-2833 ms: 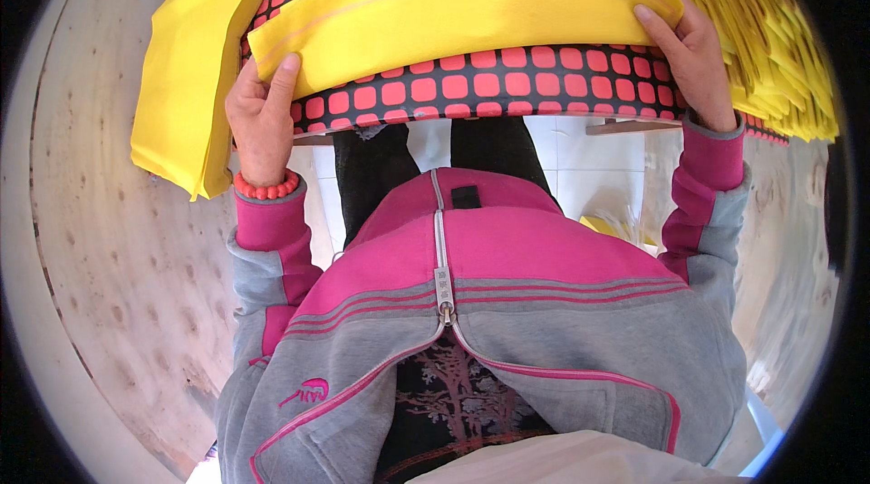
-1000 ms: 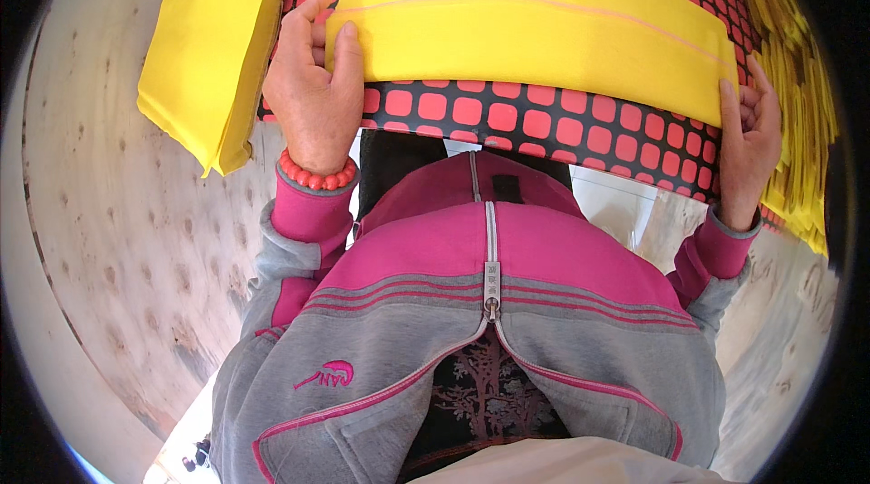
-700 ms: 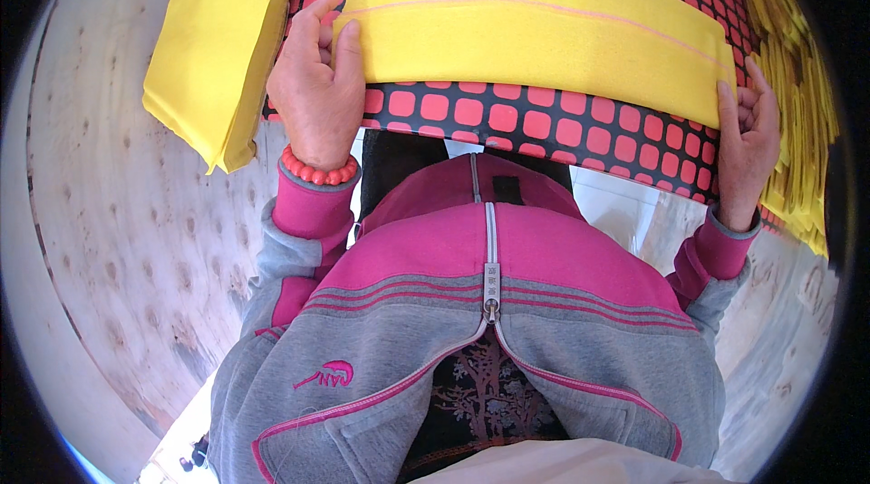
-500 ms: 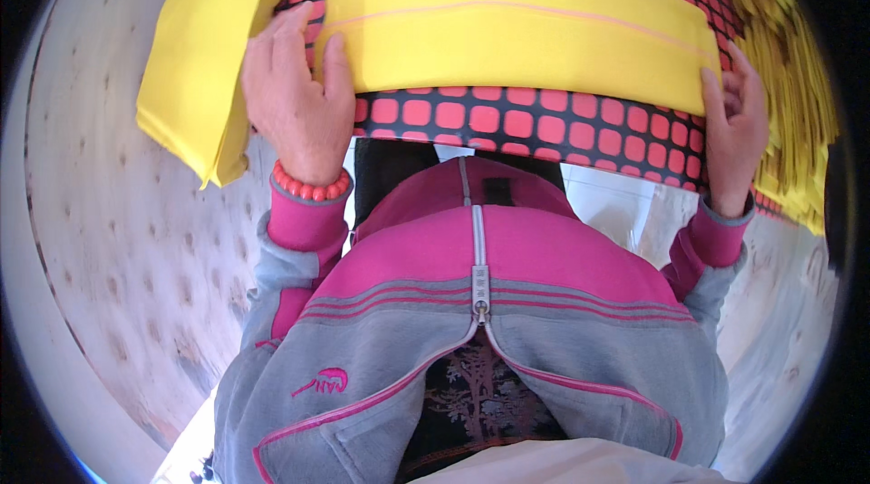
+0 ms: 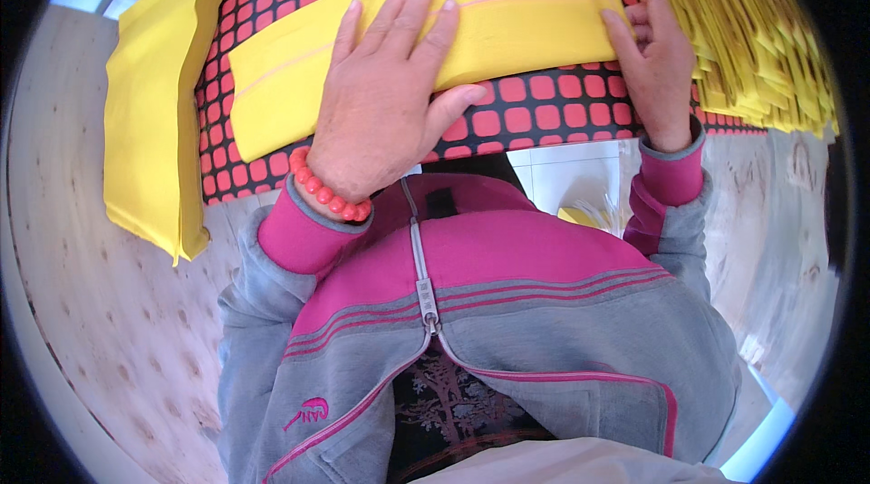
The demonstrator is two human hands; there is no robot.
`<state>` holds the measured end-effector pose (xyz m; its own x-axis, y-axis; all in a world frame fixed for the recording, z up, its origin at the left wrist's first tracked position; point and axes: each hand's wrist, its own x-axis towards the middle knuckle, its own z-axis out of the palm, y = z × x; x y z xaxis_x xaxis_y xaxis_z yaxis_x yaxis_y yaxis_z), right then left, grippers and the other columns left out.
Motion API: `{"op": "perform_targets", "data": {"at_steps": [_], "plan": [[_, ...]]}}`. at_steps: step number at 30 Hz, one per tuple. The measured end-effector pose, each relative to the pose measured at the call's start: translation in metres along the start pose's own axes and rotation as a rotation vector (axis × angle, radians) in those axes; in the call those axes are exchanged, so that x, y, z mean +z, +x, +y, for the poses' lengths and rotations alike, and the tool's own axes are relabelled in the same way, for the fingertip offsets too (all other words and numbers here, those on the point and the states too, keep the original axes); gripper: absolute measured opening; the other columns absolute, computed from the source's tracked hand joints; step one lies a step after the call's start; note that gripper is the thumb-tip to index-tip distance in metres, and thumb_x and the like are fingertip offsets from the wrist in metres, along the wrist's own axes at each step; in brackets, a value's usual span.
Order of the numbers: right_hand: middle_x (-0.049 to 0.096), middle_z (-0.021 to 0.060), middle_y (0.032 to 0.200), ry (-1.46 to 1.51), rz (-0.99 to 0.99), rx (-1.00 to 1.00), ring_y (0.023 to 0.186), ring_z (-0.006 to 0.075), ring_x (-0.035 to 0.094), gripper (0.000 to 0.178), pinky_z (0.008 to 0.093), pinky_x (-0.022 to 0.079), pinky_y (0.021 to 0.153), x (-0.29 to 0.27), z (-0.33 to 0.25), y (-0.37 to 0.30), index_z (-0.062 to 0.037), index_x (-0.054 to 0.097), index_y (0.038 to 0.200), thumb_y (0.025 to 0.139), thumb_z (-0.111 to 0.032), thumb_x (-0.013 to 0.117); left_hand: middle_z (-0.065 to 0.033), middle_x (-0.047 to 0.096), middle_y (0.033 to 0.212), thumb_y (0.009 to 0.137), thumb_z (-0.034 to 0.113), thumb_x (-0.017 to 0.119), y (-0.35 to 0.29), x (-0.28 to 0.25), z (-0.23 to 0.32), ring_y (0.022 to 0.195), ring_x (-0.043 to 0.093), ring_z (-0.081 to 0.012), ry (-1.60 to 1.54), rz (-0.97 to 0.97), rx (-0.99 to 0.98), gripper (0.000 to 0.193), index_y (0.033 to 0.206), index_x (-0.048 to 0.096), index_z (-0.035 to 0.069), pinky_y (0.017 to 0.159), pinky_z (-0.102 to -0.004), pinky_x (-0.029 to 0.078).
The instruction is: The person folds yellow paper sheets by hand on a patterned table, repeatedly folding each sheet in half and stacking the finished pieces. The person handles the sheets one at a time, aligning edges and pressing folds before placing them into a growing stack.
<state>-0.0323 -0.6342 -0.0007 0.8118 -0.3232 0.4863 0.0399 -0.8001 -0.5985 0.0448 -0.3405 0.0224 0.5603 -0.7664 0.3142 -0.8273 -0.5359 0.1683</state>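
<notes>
Head view: a person seen from above, leaning over a pale plywood bench (image 5: 100, 321).
Yellow envelope: a long flat yellow padded envelope (image 5: 507, 26) lies across a mat, with a thin pale line running along its length.
Mat: a black mat with a grid of red-pink rounded squares (image 5: 535, 112) sits under the envelope at the bench edge.
Left stack: a stack of yellow envelopes (image 5: 149, 121), lying flat on the bench just left of the mat, its long side running away from the person.
Right pile: many yellow envelopes packed on edge (image 5: 752, 40) at the upper right, fanned so their thin sides show.
Left hand: the left hand (image 5: 385, 108) lies palm down on the envelope, grip apart, fingers spread flat and pressing, thumb out on the mat.
Right hand: the right hand (image 5: 657, 62) rests at the envelope's right end, fingers curled on its edge; whether it pinches the envelope cannot be told.
Bracelet: red-orange beads (image 5: 322, 189) circle the left wrist.
Clothing: grey and pink zipped jacket (image 5: 507, 321).
</notes>
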Motion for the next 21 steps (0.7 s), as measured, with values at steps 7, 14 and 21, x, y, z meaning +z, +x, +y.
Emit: {"op": "perform_targets", "data": {"at_steps": [7,14,21], "plan": [[0.070,0.0124,0.104,-0.275,0.212,-0.252,0.093,0.0291,0.069,0.043,0.0369,0.055,0.080,-0.003,-0.018,0.003,-0.0058,0.064,0.129,0.090,-0.020,0.075,-0.0207,0.047,0.154,0.096,0.047,0.063,0.001,0.003,-0.001,0.142,0.044,-0.0375,-0.008,-0.018,0.004,0.068,0.147,0.052,0.003,0.117,-0.0582,0.030],[0.066,0.0150,0.129,-0.132,-0.092,-0.507,0.117,0.0335,0.064,0.044,0.0424,0.053,0.098,0.034,-0.071,-0.017,-0.0032,0.067,0.117,0.082,-0.026,0.080,-0.0198,0.048,0.153,0.098,0.041,0.062,0.001,0.004,-0.001,0.140,0.046,-0.0373,-0.032,-0.001,-0.007,0.063,0.150,0.050,0.008,0.115,-0.0609,0.032],[0.061,0.0114,0.094,-0.127,-0.221,-0.430,0.091,0.0328,0.063,0.031,0.0442,0.052,0.081,0.020,-0.081,-0.035,-0.0041,0.062,0.091,0.081,-0.029,0.078,-0.0196,0.050,0.150,0.099,0.039,0.062,0.003,0.002,-0.001,0.138,0.049,-0.0374,0.003,-0.026,-0.006,0.057,0.148,0.053,0.011,0.112,-0.0634,0.034]]}}
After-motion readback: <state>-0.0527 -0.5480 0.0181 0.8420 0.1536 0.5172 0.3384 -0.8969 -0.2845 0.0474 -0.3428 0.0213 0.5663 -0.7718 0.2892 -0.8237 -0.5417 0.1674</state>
